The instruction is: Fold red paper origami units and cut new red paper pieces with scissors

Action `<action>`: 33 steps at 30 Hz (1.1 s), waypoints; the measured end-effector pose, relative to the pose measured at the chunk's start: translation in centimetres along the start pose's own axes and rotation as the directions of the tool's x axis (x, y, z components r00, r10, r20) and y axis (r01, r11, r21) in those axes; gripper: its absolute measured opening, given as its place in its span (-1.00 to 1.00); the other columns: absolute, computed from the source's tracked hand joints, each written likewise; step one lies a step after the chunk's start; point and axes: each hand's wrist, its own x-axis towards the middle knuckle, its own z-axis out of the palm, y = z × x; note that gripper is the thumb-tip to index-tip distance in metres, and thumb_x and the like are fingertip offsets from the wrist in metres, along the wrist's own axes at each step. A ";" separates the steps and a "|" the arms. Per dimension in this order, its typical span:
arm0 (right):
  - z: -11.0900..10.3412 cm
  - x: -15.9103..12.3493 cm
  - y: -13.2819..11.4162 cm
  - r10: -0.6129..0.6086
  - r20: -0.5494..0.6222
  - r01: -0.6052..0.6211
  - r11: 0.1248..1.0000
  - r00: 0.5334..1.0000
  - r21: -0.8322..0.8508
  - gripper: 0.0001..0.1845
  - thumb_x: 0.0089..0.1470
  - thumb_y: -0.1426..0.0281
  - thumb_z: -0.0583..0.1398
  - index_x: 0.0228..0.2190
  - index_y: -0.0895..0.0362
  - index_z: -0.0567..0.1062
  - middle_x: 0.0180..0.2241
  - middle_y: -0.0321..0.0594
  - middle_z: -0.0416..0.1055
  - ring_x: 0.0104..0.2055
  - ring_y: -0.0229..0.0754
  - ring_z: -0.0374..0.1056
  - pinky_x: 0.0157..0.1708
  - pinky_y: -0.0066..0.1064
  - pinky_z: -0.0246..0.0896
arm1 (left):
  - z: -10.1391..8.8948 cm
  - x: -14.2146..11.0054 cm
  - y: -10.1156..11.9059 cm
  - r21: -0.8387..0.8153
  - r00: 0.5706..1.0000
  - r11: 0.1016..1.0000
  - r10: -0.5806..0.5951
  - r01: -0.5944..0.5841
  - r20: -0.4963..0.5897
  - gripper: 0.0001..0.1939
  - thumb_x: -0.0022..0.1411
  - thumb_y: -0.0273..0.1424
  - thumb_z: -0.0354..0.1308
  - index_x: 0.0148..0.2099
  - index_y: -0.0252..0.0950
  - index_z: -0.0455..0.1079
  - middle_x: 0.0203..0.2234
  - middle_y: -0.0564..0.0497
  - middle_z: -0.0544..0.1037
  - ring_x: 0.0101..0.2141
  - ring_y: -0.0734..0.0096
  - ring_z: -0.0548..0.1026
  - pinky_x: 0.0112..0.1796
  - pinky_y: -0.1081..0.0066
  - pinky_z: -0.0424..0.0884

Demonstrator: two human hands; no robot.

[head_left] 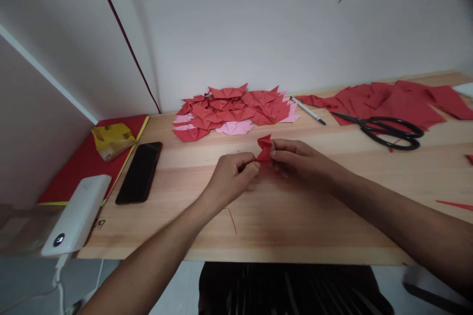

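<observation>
Between my two hands a small folded piece of red paper is held just above the wooden table. My left hand pinches its lower left corner between thumb and forefinger. On the other side, my right hand grips the paper's right edge, thumb in front; its lower fingers are partly in shadow. Behind the hands lies a pile of folded red and pink paper pieces, many with pointed tips.
Black-handled scissors lie at the right on loose red paper sheets, with a pen left of them. At the left are a phone, a white power bank with a cable, and a yellow packet on a red folder.
</observation>
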 end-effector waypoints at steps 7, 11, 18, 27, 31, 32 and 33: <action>0.1 0.0 -0.2 0.036 0.000 -0.036 0.988 0.999 -0.148 -0.82 0.06 0.27 0.20 -0.43 0.14 0.40 -0.53 -0.34 0.32 -0.52 -0.33 0.17 -0.53 -0.44 -0.03 | 0.1 0.4 -0.5 -0.162 0.996 0.985 -0.068 0.058 -0.057 -0.88 0.16 -0.44 0.01 -0.31 -0.32 0.37 -0.62 0.14 0.37 -0.59 0.56 0.32 -0.53 0.53 0.21; 0.1 0.1 0.0 0.031 -0.020 -0.033 0.990 0.999 -0.139 -0.81 0.06 0.27 0.19 -0.45 0.14 0.41 -0.52 -0.33 0.32 -0.51 -0.32 0.18 -0.53 -0.43 -0.01 | 0.2 0.5 -0.6 -0.175 0.994 0.983 -0.079 0.064 -0.079 -0.86 0.11 -0.52 0.00 -0.29 -0.32 0.37 -0.63 0.15 0.37 -0.61 0.58 0.32 -0.54 0.55 0.21; 0.1 0.1 0.0 0.014 -0.029 -0.018 0.990 0.999 -0.137 -0.79 0.09 0.28 0.16 -0.48 0.14 0.37 -0.57 -0.35 0.28 -0.54 -0.33 0.15 -0.53 -0.44 -0.02 | 0.2 0.7 -0.6 -0.261 0.995 0.964 -0.074 0.055 -0.062 -0.85 0.11 -0.55 0.01 -0.26 -0.33 0.36 -0.63 0.17 0.38 -0.64 0.63 0.31 -0.56 0.57 0.22; 0.3 0.1 -0.2 0.025 -0.046 -0.034 0.977 0.999 -0.210 -0.79 0.07 0.28 0.17 -0.51 0.15 0.38 -0.60 -0.36 0.25 -0.57 -0.33 0.11 -0.56 -0.43 -0.08 | 0.1 0.8 -0.4 -0.386 0.987 0.914 -0.157 0.127 -0.045 -0.84 0.14 -0.50 0.07 -0.17 -0.33 0.30 -0.64 0.17 0.41 -0.66 0.60 0.35 -0.63 0.58 0.22; 0.2 0.1 -0.1 -0.007 -0.048 -0.004 0.976 0.999 -0.217 -0.77 0.10 0.26 0.15 -0.50 0.14 0.36 -0.57 -0.36 0.26 -0.54 -0.32 0.13 -0.54 -0.43 -0.05 | 0.2 0.8 -0.3 -0.404 0.982 0.901 -0.185 0.156 -0.034 -0.83 0.11 -0.49 0.11 -0.19 -0.34 0.31 -0.62 0.16 0.41 -0.63 0.59 0.37 -0.59 0.57 0.27; 0.2 0.1 0.0 -0.013 -0.043 0.003 0.974 0.999 -0.229 -0.77 0.10 0.27 0.14 -0.50 0.14 0.36 -0.57 -0.36 0.26 -0.54 -0.32 0.13 -0.54 -0.43 -0.06 | 0.2 0.8 -0.3 -0.401 0.983 0.903 -0.182 0.155 -0.029 -0.83 0.11 -0.48 0.11 -0.19 -0.34 0.32 -0.62 0.16 0.40 -0.63 0.59 0.36 -0.58 0.57 0.27; 0.2 0.1 0.0 -0.016 -0.039 0.006 0.970 0.999 -0.242 -0.77 0.10 0.27 0.14 -0.50 0.15 0.36 -0.57 -0.36 0.25 -0.54 -0.32 0.13 -0.54 -0.43 -0.06 | 0.3 0.8 -0.3 -0.392 0.984 0.908 -0.175 0.151 -0.027 -0.83 0.10 -0.48 0.12 -0.20 -0.34 0.32 -0.61 0.16 0.40 -0.63 0.60 0.35 -0.58 0.56 0.27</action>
